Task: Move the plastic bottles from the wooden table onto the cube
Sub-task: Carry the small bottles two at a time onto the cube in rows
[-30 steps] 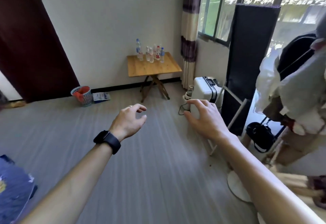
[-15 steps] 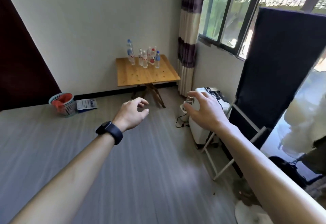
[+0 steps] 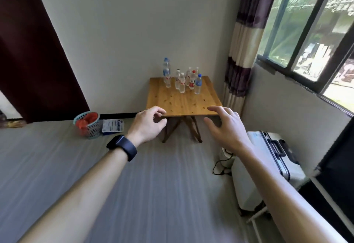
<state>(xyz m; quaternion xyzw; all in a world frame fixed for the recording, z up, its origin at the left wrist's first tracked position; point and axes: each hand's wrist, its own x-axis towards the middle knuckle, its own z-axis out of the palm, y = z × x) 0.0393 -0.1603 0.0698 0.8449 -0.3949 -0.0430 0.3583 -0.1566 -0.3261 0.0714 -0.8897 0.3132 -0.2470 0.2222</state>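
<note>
Left hand (image 3: 148, 123), right hand (image 3: 225, 127) loosely spread, empty, short of square wooden desk (image 3: 183, 103). I'd grip clear plastic bottles (image 3: 182, 80) mid-body; seemingly crowded, tippy.

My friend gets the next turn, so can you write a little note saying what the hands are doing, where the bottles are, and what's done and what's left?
Left hand: empty, fingers loosely curled, held out ahead.
Right hand: empty, fingers spread, held out ahead.
Plastic bottles: several, upright in a cluster at the back of the wooden table, near the wall.
Cube: not in view.
Done: no bottle picked up yet.
Left: reach the table, find the cube, carry every bottle over.
</note>
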